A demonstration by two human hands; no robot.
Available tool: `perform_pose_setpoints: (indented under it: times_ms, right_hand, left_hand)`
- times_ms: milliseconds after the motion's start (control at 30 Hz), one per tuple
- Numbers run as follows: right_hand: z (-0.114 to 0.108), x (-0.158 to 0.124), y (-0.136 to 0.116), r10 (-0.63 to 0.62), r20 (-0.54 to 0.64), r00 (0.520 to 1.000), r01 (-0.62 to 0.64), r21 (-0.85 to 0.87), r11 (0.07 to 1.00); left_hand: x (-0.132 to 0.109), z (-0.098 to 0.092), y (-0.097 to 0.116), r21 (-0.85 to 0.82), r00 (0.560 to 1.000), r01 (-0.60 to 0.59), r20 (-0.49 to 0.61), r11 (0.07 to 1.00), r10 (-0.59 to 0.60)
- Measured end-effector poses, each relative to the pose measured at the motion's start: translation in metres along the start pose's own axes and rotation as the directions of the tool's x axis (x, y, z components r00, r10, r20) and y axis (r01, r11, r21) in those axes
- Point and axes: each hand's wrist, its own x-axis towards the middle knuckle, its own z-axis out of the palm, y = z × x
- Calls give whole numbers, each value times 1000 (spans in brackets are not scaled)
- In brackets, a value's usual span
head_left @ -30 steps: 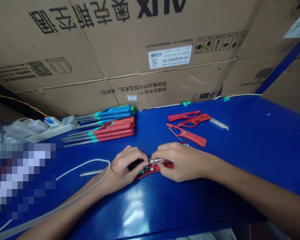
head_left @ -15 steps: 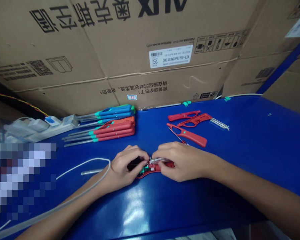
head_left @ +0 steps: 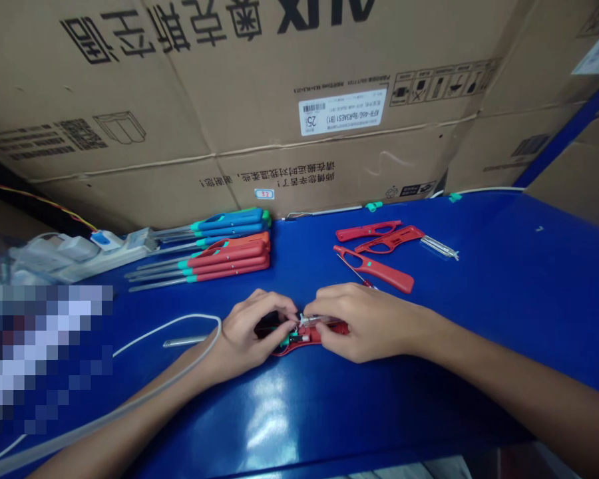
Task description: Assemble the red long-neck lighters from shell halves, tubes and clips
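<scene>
The left hand [head_left: 249, 336] and the right hand [head_left: 364, 319] meet at the middle of the blue tabletop [head_left: 504, 286], both resting on an open red shell [head_left: 340, 328] that lies flat there, long side running from nine to three o'clock. The left hand is curled narrow, its fingertips closed on a black part [head_left: 267, 327] at the shell's nine o'clock end. The right hand is also narrow, thumb and forefinger pinched on a thin clear tube [head_left: 322, 320] lying along the top of the shell. The fingertips of the two hands almost touch.

A bare metal rod [head_left: 182, 342] lies on the tabletop at nine o'clock of the left hand, just beside a white cable [head_left: 180, 322] that loops past the left wrist. At eleven o'clock sits a stack of lighters [head_left: 224, 256], red ones in front, blue behind. At one o'clock of the right hand, three loose red shells [head_left: 379, 249] lie apart. Cardboard boxes [head_left: 279, 100] stand along twelve o'clock.
</scene>
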Motion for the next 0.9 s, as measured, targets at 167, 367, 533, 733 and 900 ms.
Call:
perform_pose_setpoints:
  times_ms: [167, 367, 533, 733, 900]
  right_hand:
    - [0, 0, 0, -5, -4, 1000, 5, 8, 1000]
    - [0, -1, 0, -9, -3, 1000, 9, 18, 1000]
    - [0, -1, 0, -8, -2, 1000, 8, 16, 1000]
    - [0, -1, 0, 1, 0, 1000, -1, 12, 1000]
    - [-1, -1, 0, -1, 5, 1000, 1, 4, 1000]
  left_hand:
    - [0, 0, 0, 8, 1000, -4, -4, 1000, 4]
    - [1, 1, 0, 0, 1000, -15, -6, 1000, 15]
    - [0, 1, 0, 9, 1000, -9, -10, 1000, 9]
    - [0, 2, -2, -2, 1000, -12, -13, 1000, 12]
    - [0, 3, -1, -3, 1000, -14, -8, 1000, 14]
